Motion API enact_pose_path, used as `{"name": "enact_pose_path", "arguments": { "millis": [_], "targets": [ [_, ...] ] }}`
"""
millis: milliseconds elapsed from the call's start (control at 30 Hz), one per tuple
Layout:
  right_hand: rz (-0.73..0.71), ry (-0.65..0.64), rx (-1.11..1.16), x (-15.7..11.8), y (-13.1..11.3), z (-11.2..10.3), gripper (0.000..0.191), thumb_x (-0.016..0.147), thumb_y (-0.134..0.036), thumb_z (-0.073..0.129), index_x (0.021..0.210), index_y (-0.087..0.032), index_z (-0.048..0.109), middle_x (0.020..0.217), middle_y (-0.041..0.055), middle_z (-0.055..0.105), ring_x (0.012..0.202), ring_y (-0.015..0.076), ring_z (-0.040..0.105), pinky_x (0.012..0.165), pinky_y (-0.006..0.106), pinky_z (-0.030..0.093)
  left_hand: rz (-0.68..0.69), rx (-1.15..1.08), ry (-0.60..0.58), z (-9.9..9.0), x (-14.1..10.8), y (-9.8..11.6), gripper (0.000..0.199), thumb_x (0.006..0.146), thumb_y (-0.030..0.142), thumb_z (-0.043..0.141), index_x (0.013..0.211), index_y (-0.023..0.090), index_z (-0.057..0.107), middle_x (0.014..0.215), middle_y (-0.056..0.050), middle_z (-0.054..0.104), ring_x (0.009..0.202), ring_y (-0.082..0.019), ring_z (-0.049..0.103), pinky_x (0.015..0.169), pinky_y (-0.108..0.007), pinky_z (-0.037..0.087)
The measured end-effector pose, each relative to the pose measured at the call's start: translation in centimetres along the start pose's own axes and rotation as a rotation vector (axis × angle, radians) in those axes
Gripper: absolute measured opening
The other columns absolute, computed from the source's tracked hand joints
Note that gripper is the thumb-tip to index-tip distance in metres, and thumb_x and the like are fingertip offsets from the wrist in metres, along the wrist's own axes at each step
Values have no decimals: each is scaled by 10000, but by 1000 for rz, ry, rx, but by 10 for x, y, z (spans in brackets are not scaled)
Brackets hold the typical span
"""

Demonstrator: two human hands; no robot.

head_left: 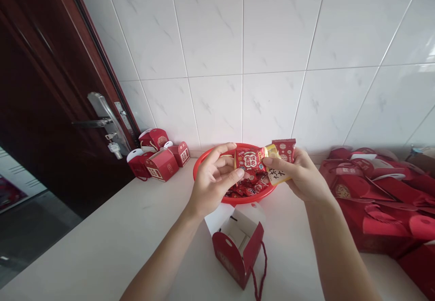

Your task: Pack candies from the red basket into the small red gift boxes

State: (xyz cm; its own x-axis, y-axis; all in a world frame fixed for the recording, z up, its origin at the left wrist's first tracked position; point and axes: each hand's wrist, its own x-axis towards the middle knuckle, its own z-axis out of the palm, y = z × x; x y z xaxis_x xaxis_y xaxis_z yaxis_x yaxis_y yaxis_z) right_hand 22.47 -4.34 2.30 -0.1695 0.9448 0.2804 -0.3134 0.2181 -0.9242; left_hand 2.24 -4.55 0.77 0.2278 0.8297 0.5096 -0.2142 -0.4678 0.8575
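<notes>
Above a red plastic basket (pixel 196 174), my right hand (pixel 306 176) pinches several small snack packets: a bright red packet (pixel 250 160), a yellow and white packet (pixel 277 176) and a dark red packet (pixel 286 149). Curled around the left edge of the bright red packet is my left hand (pixel 214 179), its thumb at the lower corner and some fingers partly behind. More red-wrapped packets (pixel 249 188) lie inside the basket. In front of it stands an open red gift box (pixel 234 251) with a white inside and a red cord handle hanging at its right.
Several closed red gift boxes (pixel 163 163) stand at the back left, near a dark door with a metal handle (pixel 105 122) and keys. A large heap of red boxes (pixel 377 201) fills the right side. White tiled wall (pixel 217 29) rises behind the white tabletop (pixel 112 246).
</notes>
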Motion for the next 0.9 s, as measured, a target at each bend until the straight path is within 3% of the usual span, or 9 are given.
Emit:
{"name": "enact_pose_path", "arguments": {
  "millis": [267,533,733,900],
  "targets": [
    [8,-11,8,-1,-2,1,273,616,-305,945,776,-192,755,746,26,769,582,168,687,577,284,602,-1,-27,-10,0,0,1,406,825,201,793,1182,214,598,841,9,751,719,-138,741,736,-247,625],
    [-63,-26,-8,-1,2,0,221,691,-241,908,854,-198,765,799,29,784,670,211,739,635,315,620,-80,-52,30,4,1,1,469,790,283,835,1194,199,610,885,-10,759,727,-159,746,698,-255,638],
    [-55,-42,-30,-1,4,-2,224,704,-232,903,875,-199,763,831,37,788,683,222,734,653,342,622,-99,-10,50,5,-2,-3,536,785,290,859,1240,216,586,1034,-58,779,878,-190,757,752,-265,653],
    [-57,-57,-53,-3,2,-1,208,707,-240,904,858,-205,765,803,30,775,658,210,715,607,319,597,-33,51,18,5,-3,-2,510,825,273,826,1256,214,561,1057,-68,773,906,-177,739,782,-250,633]
  ]
}}
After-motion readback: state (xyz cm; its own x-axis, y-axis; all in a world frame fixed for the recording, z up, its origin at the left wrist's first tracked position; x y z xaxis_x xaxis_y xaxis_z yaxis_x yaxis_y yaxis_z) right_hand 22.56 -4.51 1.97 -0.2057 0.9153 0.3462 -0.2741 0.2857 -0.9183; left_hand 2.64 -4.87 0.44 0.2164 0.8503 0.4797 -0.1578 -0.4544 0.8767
